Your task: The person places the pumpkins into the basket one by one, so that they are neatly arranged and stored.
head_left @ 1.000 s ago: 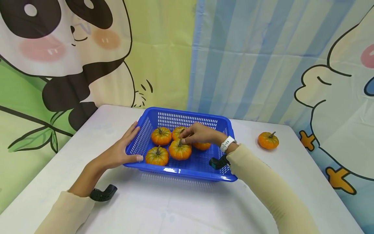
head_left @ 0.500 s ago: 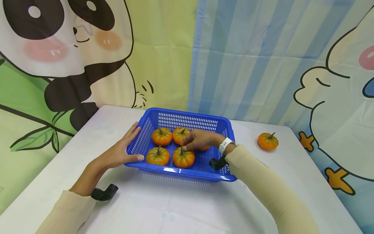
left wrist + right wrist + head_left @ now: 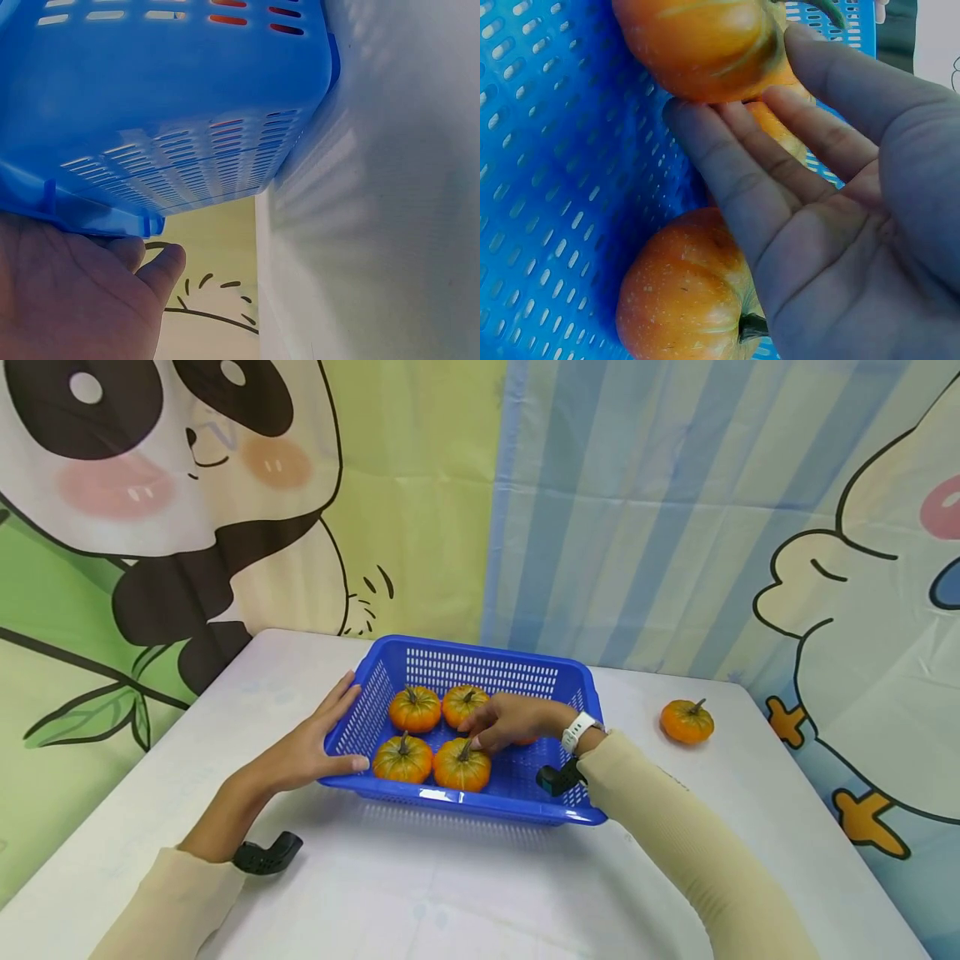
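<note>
Several small orange pumpkins with green-brown stems sit in a blue plastic basket. My right hand reaches inside it. Its thumb and fingertips touch the front middle pumpkin, also seen as the upper pumpkin in the right wrist view, with the fingers fairly straight. Left of that one is a front left pumpkin; behind stand two more, a back left pumpkin and a back middle pumpkin. Another is mostly hidden behind my right hand. My left hand rests along the basket's left rim, fingers extended.
One more pumpkin lies on the white table, to the right of the basket. A patterned curtain with cartoon animals hangs behind the table.
The front middle pumpkin went from under my right hand's fingers down and right, then slid left beside the front left pumpkin. My left hand stays at the rim.
</note>
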A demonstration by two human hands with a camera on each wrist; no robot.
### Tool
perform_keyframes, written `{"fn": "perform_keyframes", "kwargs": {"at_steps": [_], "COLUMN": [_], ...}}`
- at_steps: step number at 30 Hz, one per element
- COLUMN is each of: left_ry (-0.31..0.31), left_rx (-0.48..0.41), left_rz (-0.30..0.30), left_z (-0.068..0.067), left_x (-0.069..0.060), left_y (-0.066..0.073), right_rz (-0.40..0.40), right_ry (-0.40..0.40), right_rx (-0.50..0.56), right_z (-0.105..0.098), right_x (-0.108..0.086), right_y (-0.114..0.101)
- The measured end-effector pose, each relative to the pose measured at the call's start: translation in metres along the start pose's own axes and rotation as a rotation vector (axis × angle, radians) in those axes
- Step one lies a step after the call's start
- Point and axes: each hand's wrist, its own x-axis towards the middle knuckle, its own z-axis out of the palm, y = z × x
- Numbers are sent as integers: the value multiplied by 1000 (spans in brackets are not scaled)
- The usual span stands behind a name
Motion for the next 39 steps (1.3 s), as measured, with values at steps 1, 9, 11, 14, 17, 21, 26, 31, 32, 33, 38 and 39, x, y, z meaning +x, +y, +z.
{"fn": "perform_keyframes", "kwargs": {"at_steps": [1, 9, 11, 14, 17, 21, 26, 31, 32, 33, 38, 39], "left_ry": [1, 2, -1, -4, -7, -12, -14, -14, -14, -14, -15, -15], "left_rx": [0, -6, -4, -9, -18, -27, -40, -39, -40, -39, -36, -34], "left_rz": [0, -3, -1, 6, 10, 7, 7, 6, 5, 4, -1, 0], "left_z": [0, 0, 0, -1, -2, -2, -2, -2, -2, -1, -1, -1], "left_x": [0, 0, 0, 0, 1, 1, 1, 1, 1, 1, 1, 1], "left_y": [0, 1, 1, 1, 1, -1, -3, -2, -1, -1, 0, 0], "right_rz": [-12, -57, -57, -68, -82, -114, -141, -138, -136, -136, -152, -157], "right_ry": [4, 67, 82, 106, 132, 161, 192, 226, 231, 240, 285, 296], "right_rx": [-33, -164, -150, -124, -106, -80, -37, -12, 1, 13, 97, 111], "right_z": [-1, -5, -5, -7, -10, -13, -17, -20, -20, -21, -26, -27], "right_x": [0, -3, -4, -7, -9, -14, -21, -31, -33, -35, -46, -49], "right_y": [0, -3, -4, -5, -6, -8, -8, -6, -6, -5, -3, -2]}}
